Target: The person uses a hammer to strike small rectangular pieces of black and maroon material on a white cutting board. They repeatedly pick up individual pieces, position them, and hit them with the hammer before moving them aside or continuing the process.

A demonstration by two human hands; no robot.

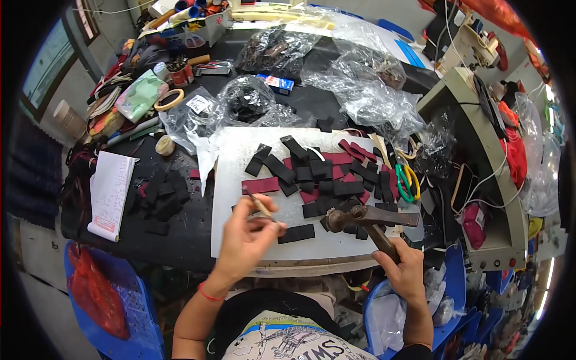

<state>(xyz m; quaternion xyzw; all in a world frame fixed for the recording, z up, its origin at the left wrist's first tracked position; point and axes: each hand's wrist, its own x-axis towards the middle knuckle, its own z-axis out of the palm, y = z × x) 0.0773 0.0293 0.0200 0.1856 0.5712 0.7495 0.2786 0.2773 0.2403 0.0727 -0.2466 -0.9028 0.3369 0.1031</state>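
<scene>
L hand: pinching thin tool | R hand: wrapped rnd hammer | blk strips on wht brd

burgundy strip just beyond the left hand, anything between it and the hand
Only the thin tool held by the left hand; its far end lies near the left end of the burgundy strip. Contact is unclear from this view.

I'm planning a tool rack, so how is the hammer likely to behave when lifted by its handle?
The hammer probably feels head-heavy, since its bulky, metal-looking head sits at one end. The brown, wood-like handle should stay stiff, as it looks solid and thick. Held loosely, it may twist, because the head juts out to both sides of the handle.
</scene>
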